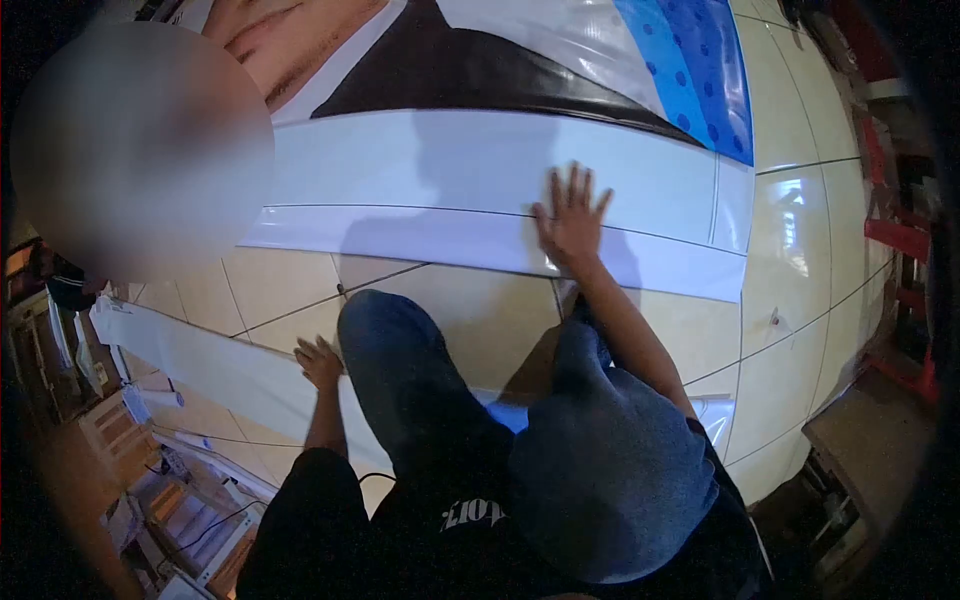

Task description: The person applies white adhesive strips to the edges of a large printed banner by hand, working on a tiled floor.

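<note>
A large printed banner lies on the tiled floor, with a white border strip along its near side. My right hand rests flat on this white border, fingers spread, holding nothing. To the left of my knee, my left hand has its fingers apart beside a long white strip on the floor. Whether the left hand touches that strip is hard to tell.
My bent knees are between my hands. Light tiles show at the right, with red objects beyond. Frames and equipment stand at lower left. A blurred round patch hides the upper left.
</note>
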{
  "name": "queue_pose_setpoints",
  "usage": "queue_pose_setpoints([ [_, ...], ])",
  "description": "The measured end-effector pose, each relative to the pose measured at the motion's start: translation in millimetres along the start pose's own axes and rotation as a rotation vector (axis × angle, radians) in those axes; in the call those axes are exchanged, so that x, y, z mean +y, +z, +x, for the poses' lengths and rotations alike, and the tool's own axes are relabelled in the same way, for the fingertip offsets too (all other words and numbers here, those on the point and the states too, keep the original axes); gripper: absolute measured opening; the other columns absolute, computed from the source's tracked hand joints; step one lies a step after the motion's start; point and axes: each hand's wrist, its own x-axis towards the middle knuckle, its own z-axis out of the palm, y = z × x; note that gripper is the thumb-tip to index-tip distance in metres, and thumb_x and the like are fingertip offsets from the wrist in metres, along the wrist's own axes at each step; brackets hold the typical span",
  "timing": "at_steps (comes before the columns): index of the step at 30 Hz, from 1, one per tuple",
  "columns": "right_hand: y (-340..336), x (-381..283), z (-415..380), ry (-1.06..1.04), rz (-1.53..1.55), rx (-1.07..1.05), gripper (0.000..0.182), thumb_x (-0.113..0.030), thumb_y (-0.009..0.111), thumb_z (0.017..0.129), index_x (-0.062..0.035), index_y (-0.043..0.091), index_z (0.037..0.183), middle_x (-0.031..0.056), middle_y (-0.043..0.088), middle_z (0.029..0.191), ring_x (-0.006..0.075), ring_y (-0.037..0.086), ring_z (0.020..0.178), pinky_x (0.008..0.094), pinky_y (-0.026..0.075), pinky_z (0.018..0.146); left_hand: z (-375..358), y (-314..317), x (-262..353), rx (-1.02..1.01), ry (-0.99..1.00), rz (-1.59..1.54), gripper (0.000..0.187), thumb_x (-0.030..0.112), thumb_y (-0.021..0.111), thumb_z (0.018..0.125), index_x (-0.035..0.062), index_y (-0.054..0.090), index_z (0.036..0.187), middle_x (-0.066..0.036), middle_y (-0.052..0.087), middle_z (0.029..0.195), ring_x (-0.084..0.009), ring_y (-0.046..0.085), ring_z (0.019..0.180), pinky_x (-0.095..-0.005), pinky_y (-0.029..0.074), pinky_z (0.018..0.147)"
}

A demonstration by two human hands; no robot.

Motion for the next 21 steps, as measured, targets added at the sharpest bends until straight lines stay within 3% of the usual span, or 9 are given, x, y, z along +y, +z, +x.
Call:
queue_pose_setpoints([
  [2,11.9,-33.9,10.3,-0.061,0.015,-0.009,0.067,-0.053,0.032,0.094,-0.0152,0.021,0.148,0.0174,0.013,0.154,0.0358,0.008,0.142,0.0649,0.001,0.108,-21.9,-9.3,-0.9,-0.075,-0.038,0.005,0.070,0.054,0.028,0.096,0.0087,0.016,0.148,-0.021,0.017,0.151,-0.0363,0.016,0.140,-0.0621,0.026,0.103],
  [4,14.1,-49.0,19.0,-0.172,0.047,-0.008,0.067,-0.055,0.030,0.094,-0.0177,0.019,0.149,0.0161,0.010,0.154,0.0350,0.007,0.142,0.0653,0.001,0.108,-23.8,-5.7,10.7,-0.025,-0.118,-0.030,0.068,0.054,0.025,0.096,0.0095,0.018,0.148,-0.018,0.016,0.152,-0.0327,0.015,0.141,-0.0618,0.020,0.106],
  [9,12.6,-68.5,36.9,-0.067,-0.041,-0.012,0.069,-0.059,0.028,0.093,-0.0195,0.019,0.148,0.0150,0.010,0.154,0.0347,0.007,0.142,0.0668,-0.001,0.107,-21.2,-2.7,22.9,0.039,-0.139,-0.132,0.070,0.057,0.024,0.095,0.0103,0.019,0.147,-0.013,0.018,0.153,-0.0286,0.016,0.141,-0.0619,0.014,0.107],
  [12,35.5,-125.7,61.8,-0.006,-0.008,0.007,0.069,-0.060,0.027,0.093,-0.0194,0.019,0.148,0.0136,0.011,0.155,0.0346,0.007,0.142,0.0673,-0.002,0.106,-24.9,-8.6,19.7,0.074,-0.102,-0.177,0.073,0.060,0.023,0.094,0.0102,0.018,0.148,-0.014,0.018,0.153,-0.0296,0.016,0.141,-0.0611,0.014,0.108],
  [14,53.1,-169.9,66.7,-0.370,0.075,-0.047,0.067,-0.057,0.025,0.094,-0.0186,0.020,0.148,0.0123,0.013,0.155,0.0328,0.008,0.143,0.0648,-0.002,0.108,-22.1,-8.6,16.2,0.019,-0.139,-0.120,0.073,0.060,0.023,0.094,0.0104,0.017,0.148,-0.014,0.017,0.153,-0.0305,0.015,0.142,-0.0604,0.013,0.108],
  [16,66.3,-206.6,58.0,-0.585,0.095,-0.158,0.067,-0.054,0.024,0.095,-0.0135,0.019,0.148,0.0107,0.013,0.155,0.0289,0.010,0.143,0.0601,-0.002,0.111,-17.9,-1.7,6.2,0.021,-0.112,-0.097,0.071,0.058,0.023,0.095,0.0107,0.017,0.148,-0.014,0.017,0.153,-0.0309,0.015,0.142,-0.0601,0.013,0.108],
  [18,61.6,-210.6,33.6,-0.601,0.098,-0.185,0.067,-0.047,0.027,0.097,-0.0020,0.019,0.146,0.0116,0.016,0.154,0.0254,0.013,0.143,0.0496,0.005,0.115,-17.6,1.0,9.4,0.027,-0.141,-0.057,0.068,0.054,0.025,0.096,0.0107,0.017,0.148,-0.014,0.018,0.153,-0.0303,0.016,0.142,-0.0598,0.013,0.108],
  [21,47.3,-171.5,11.2,-0.547,0.134,-0.245,0.063,-0.042,0.030,0.098,-0.0018,0.020,0.145,0.0123,0.018,0.153,0.0256,0.014,0.142,0.0462,0.009,0.115,-19.1,-10.1,14.5,0.016,-0.129,-0.093,0.065,0.050,0.028,0.097,0.0107,0.017,0.148,-0.013,0.017,0.153,-0.0298,0.016,0.142,-0.0592,0.013,0.109],
])
